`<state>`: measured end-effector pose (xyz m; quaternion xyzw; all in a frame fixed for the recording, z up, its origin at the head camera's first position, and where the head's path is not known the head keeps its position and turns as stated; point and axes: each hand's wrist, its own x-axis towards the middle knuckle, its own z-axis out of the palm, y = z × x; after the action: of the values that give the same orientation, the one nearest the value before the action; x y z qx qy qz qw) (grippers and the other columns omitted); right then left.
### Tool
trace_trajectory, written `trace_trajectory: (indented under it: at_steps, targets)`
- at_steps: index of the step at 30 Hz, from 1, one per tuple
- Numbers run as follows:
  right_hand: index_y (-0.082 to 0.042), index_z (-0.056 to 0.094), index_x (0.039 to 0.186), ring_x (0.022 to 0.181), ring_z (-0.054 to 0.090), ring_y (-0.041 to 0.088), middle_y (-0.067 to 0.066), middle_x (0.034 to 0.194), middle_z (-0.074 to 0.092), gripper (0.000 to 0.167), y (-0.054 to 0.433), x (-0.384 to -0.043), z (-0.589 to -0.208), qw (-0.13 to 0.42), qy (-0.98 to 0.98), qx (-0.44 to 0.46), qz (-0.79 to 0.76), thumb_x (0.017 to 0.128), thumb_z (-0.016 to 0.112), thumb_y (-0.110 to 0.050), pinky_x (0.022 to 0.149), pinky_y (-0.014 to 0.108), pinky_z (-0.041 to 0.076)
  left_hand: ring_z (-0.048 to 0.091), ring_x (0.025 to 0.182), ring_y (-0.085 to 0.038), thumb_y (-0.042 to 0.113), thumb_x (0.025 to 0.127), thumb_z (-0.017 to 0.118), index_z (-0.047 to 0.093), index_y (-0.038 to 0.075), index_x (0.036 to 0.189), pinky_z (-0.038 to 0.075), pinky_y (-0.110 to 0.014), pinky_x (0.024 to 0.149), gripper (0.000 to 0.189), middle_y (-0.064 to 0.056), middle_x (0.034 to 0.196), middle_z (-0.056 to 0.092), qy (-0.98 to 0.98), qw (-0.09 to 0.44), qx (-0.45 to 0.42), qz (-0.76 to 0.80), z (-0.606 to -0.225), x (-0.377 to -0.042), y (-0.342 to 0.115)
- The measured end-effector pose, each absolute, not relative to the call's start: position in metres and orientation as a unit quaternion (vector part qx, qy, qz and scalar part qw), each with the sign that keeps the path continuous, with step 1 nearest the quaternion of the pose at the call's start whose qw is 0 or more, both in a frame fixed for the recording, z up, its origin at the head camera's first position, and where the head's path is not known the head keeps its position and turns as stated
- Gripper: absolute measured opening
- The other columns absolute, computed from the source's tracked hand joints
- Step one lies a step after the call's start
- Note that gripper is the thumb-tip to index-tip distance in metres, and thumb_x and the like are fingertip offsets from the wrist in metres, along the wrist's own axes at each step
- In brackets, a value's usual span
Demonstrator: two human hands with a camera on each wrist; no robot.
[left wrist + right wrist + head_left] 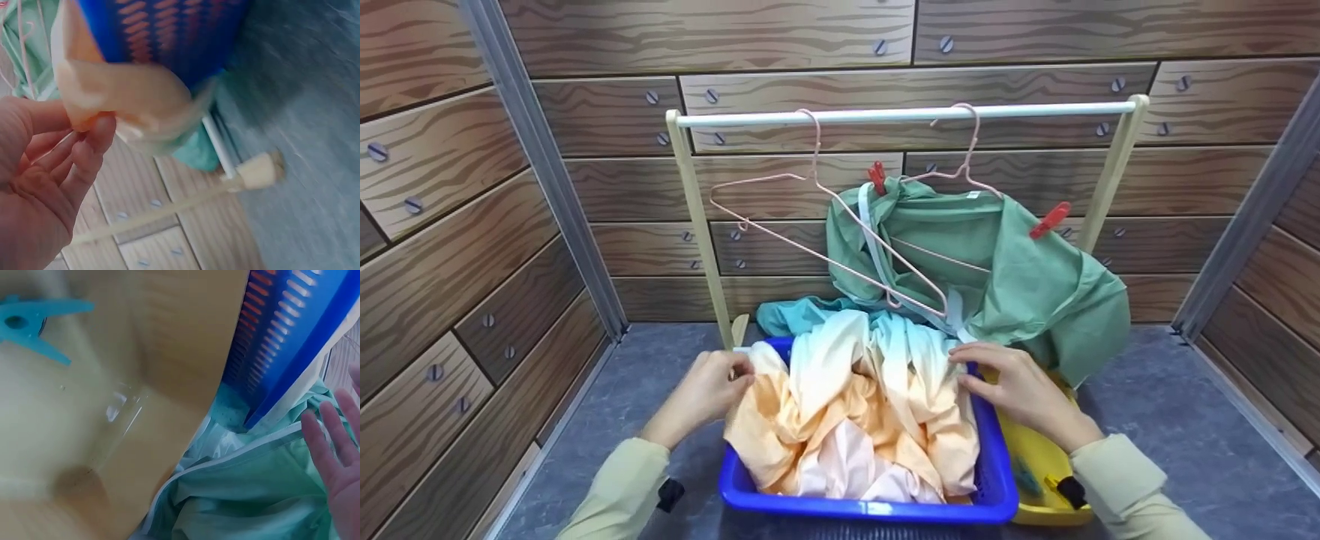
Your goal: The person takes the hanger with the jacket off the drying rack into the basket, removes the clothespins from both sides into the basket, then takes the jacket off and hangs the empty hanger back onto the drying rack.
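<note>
A blue laundry basket (877, 511) holds a soft cloth (832, 352) that fades from turquoise through white to pale orange. My left hand (709, 390) is at the basket's left side. In the left wrist view, that hand's thumb and fingers pinch an orange edge of the cloth (124, 93), which hangs over the rim. My right hand (1024, 382) is at the far right corner of the basket, fingertips right at the cloth. Its fingers look straight and spread in the right wrist view. A pale pink piece (851, 461) lies at the front of the basket.
Behind the basket, a rack with a white bar (885, 116) carries a bare pink hanger (816, 142) and another pink hanger (976, 135) with a green garment (1035, 292) and red clothespins (1050, 220). A yellow basin (1020, 431) on the right holds a teal clothespin (56, 307).
</note>
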<state>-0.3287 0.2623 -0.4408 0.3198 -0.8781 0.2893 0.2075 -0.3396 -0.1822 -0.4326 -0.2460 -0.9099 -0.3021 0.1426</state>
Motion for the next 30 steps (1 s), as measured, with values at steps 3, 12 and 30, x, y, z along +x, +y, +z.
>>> trace_trajectory:
  at_steps: [3, 12, 30]
  targets:
    - [-0.011, 0.072, 0.116, 0.108, 0.063, 0.018, -0.003, 0.117, 0.069, 0.03, 0.258, -0.329, -0.441, 0.216, -0.873, 0.328, 0.29, 0.086, 0.076, -0.009, 0.083, 0.039, 0.053, 0.058, 0.065, -0.01, 0.001, 0.086, 0.071, 0.069, 0.013, 0.08, 0.049, -0.029, 0.06, 0.014, 0.006, 0.072, 0.064, -0.894, 0.166, -0.27, -0.318, -0.425, -0.34, -0.17]
    - [-0.01, 0.072, 0.116, 0.105, 0.064, 0.018, -0.001, 0.116, 0.069, 0.03, 0.247, -0.332, -0.44, 0.212, -0.868, 0.325, 0.31, 0.087, 0.075, -0.006, 0.079, 0.039, 0.055, 0.059, 0.072, -0.013, -0.007, 0.083, 0.067, 0.067, 0.005, 0.083, 0.051, -0.031, 0.066, 0.012, -0.001, 0.079, 0.066, -0.854, 0.148, -0.417, -0.273, -0.427, -0.333, -0.134]
    - [-0.012, 0.073, 0.113, 0.106, 0.065, 0.015, -0.005, 0.113, 0.07, 0.026, 0.249, -0.327, -0.443, 0.211, -0.868, 0.306, 0.329, 0.087, 0.075, -0.009, 0.085, 0.04, 0.053, 0.065, 0.082, -0.023, -0.017, 0.078, 0.062, 0.071, -0.002, 0.095, 0.054, -0.036, 0.072, 0.024, -0.011, 0.091, 0.069, -0.845, 0.19, -0.383, -0.321, -0.451, -0.338, -0.155]
